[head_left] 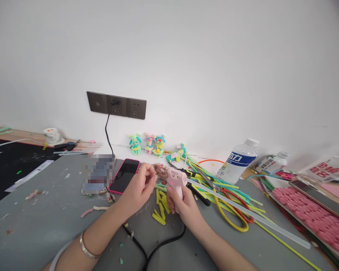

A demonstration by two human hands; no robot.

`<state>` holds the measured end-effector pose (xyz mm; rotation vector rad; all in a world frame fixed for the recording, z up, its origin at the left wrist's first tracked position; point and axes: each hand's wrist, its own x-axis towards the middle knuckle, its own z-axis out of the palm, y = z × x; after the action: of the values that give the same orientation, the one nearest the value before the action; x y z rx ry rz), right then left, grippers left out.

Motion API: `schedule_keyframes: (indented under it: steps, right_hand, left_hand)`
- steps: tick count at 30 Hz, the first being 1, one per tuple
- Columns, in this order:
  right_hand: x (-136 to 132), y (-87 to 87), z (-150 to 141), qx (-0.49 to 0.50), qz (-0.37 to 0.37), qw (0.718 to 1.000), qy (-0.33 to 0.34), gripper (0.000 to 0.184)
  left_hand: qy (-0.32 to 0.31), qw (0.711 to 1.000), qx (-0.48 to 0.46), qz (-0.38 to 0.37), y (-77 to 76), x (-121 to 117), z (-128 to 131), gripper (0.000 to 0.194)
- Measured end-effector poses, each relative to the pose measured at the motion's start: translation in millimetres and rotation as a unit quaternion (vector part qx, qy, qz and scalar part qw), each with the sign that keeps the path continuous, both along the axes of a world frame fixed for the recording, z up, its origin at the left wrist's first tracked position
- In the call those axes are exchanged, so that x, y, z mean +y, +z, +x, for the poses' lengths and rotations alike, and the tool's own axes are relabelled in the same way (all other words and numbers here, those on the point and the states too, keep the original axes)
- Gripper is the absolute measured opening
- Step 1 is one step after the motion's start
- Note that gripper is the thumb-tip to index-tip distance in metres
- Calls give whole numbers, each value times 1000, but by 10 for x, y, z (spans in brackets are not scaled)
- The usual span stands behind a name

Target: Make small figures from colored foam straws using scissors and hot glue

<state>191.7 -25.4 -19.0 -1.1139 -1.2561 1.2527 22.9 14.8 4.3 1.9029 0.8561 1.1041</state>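
Observation:
In my right hand [186,207] is a pale pink hot glue gun [177,177], its grip wrapped by my fingers and its nozzle pointing left. A long translucent glue stick [248,209] runs out of its back to the right. Brownish residue covers the nozzle end [161,170]. My left hand [143,180] is closed in a pinch just left of the nozzle; whatever lies between its fingertips is too small to make out. Short yellow-green pipe cleaner pieces [161,210] lie on the grey mat [64,218] below the gun.
Long pipe cleaners [243,195], scissors [231,203] and black-handled pliers [199,194] lie right of the gun. A bottle [238,160] leans behind. Pink-edged phone [125,176] sits left. Small figures [159,146] stand by the wall. A black cord [169,241] crosses the mat.

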Motion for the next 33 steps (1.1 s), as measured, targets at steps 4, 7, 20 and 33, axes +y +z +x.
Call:
schedule_keyframes:
  steps: [4, 7, 20, 33]
  right_hand:
    - [2, -4, 1, -5, 2, 1000, 2, 49]
    - [3, -10, 5, -7, 9, 1000, 5, 49]
    - [10, 1, 5, 2, 17, 1000, -25, 53]
    - [57, 12, 57, 97, 39, 993, -64, 41]
  left_hand:
    - [-6, 999, 35, 35, 23, -2, 5, 7]
    - [4, 997, 56, 55, 7, 19, 6, 11]
    - [15, 994, 68, 88, 55, 7, -23, 17]
    - [8, 991, 131, 41, -21, 71, -4, 14]
